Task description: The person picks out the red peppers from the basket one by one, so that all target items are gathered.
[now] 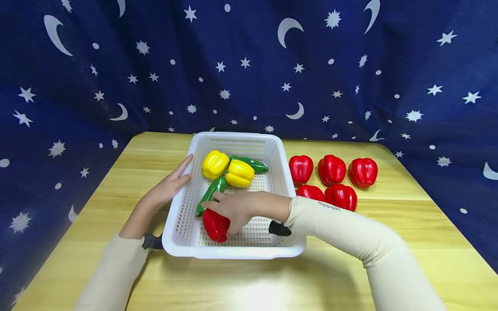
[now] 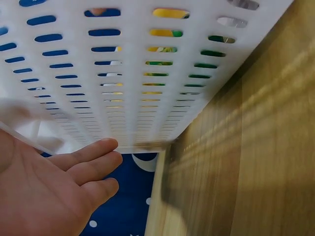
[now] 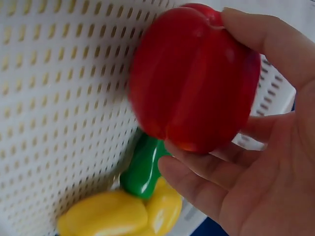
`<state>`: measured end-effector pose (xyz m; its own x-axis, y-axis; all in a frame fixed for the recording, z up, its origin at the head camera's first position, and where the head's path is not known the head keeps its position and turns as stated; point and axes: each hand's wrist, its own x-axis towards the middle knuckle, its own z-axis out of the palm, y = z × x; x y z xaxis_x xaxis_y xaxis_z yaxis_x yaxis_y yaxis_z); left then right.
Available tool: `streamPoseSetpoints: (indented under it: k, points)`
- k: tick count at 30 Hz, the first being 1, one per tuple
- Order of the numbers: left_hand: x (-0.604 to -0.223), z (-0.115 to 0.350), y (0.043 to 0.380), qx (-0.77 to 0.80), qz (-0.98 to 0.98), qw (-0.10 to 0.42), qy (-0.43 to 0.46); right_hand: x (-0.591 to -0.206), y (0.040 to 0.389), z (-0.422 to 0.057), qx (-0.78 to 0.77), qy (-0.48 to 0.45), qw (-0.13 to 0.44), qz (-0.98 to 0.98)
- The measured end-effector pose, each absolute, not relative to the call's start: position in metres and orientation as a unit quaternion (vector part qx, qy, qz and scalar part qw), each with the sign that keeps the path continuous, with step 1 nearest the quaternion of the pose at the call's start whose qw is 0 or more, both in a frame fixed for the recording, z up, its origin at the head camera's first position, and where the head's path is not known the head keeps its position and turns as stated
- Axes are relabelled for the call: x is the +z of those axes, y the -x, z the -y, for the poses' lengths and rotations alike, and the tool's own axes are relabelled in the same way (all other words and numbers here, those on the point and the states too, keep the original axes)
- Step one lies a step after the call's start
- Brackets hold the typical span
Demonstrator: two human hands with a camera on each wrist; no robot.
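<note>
My right hand (image 1: 237, 209) grips a red bell pepper (image 1: 215, 225) inside the front part of a white plastic basket (image 1: 233, 255). In the right wrist view the thumb and fingers curve round the red bell pepper (image 3: 194, 78). A green pepper (image 1: 212, 194) lies right behind it, partly covered by the hand. Farther back in the basket are two yellow bell peppers (image 1: 215, 164) and a second green pepper (image 1: 256, 165). My left hand (image 1: 169, 185) rests at the basket's left rim; its fingers (image 2: 93, 169) are extended along the slotted side wall (image 2: 108, 73).
Several red bell peppers (image 1: 331, 169) stand on the wooden table (image 1: 393, 216) to the right of the basket, two of them partly behind the right forearm. A dark blue curtain (image 1: 249, 56) with moons and stars hangs behind the table.
</note>
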<state>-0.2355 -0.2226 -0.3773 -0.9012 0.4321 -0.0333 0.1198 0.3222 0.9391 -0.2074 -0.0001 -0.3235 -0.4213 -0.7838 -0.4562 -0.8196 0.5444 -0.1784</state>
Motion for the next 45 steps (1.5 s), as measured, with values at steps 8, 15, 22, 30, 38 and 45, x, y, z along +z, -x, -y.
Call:
streamPoseSetpoints:
  k: [8, 15, 22, 30, 38, 45]
  points:
    - [-0.377, 0.225, 0.236, 0.556, -0.802, 0.134, -0.172, -0.302, 0.215, -0.022, 0.016, 0.467, 0.238, -0.851]
    - [-0.376, 0.226, 0.235, 0.555, -0.804, 0.136, -0.164, -0.28, 0.217, -0.039, -0.013, 0.454, 0.222, -0.863]
    - [-0.373, 0.224, 0.233, 0.557, -0.802, 0.14, -0.166, -0.272, 0.222, -0.062, -0.069, 0.445, 0.211, -0.868]
    - [-0.373, 0.222, 0.233, 0.56, -0.798, 0.144, -0.169, -0.264, 0.223, -0.086, -0.109, 0.413, 0.203, -0.881]
    - [-0.375, 0.22, 0.232, 0.553, -0.804, 0.145, -0.163, -0.257, 0.224, -0.118, -0.149, 0.387, 0.175, -0.893]
    - [-0.375, 0.22, 0.231, 0.555, -0.801, 0.147, -0.166, -0.249, 0.225, -0.146, -0.175, 0.354, 0.165, -0.904]
